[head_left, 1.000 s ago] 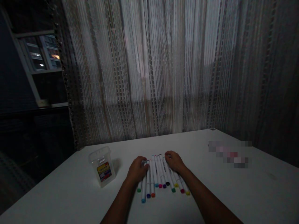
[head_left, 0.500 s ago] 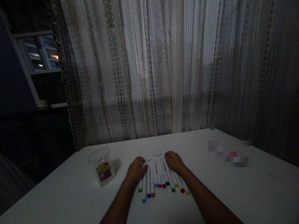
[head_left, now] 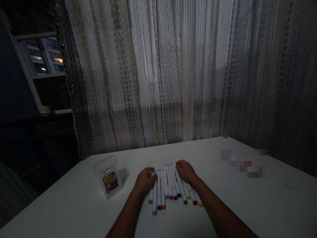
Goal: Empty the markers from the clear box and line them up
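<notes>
Twelve slim white markers with coloured ends (head_left: 173,186), counted by the ends nearest you, lie side by side between your hands, splayed toward you. Those near ends are uneven: the light-blue-ended marker (head_left: 154,201) by your left hand juts closest to you, the middle ones sit farther back.

Left hand (head_left: 145,181): half curled, fingers and thumb over the far ends of the leftmost markers; cannot tell if it pinches one. Right hand (head_left: 186,172): drawn narrow, fingertips at the far ends on the right side; grip also unclear.

Handling, as judged: press inward lightly and equally from both sides, fingertips low, so no barrel rides over its neighbour. Your hold is all at the far ends, so the near ends may swing wide; a touch midway along would steady them.

Left of your left hand, well apart: see-through plastic box with a yellow-and-dark label (head_left: 113,167), upright on the smooth white tabletop (head_left: 210,191). Far right of your right hand: pinkish blurred patch (head_left: 244,163), unidentifiable.
</notes>
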`<state>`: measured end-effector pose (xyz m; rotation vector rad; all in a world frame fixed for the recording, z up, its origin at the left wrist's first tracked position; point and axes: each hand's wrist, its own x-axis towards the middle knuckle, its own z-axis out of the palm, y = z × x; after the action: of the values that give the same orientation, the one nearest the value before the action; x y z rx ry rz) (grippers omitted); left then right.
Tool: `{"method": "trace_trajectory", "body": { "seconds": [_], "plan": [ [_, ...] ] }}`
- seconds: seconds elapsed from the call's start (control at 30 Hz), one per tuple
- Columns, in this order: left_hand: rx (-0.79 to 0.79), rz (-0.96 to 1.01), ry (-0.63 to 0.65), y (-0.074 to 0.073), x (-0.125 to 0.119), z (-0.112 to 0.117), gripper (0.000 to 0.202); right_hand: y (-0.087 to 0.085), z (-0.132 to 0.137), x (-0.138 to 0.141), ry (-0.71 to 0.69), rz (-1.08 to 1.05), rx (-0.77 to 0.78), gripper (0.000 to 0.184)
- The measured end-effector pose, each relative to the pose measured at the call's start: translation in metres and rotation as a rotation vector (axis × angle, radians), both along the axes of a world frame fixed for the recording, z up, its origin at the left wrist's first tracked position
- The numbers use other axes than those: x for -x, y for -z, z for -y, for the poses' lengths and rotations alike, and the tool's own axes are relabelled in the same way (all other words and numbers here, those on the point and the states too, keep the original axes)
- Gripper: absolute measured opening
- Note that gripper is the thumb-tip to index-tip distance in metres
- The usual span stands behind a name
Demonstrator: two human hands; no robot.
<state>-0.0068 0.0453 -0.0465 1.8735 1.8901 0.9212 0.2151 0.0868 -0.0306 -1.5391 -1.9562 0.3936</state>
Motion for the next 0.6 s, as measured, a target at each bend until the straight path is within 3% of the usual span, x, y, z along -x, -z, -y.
{"method": "trace_trajectory", "body": {
  "seconds": [0.6],
  "plan": [
    [0.043, -0.041, 0.003, -0.0066, -0.0015, 0.0045, 0.042, -0.0020, 0.0022, -0.0004, -0.015, 0.023, 0.005, 0.030]
  ]
}}
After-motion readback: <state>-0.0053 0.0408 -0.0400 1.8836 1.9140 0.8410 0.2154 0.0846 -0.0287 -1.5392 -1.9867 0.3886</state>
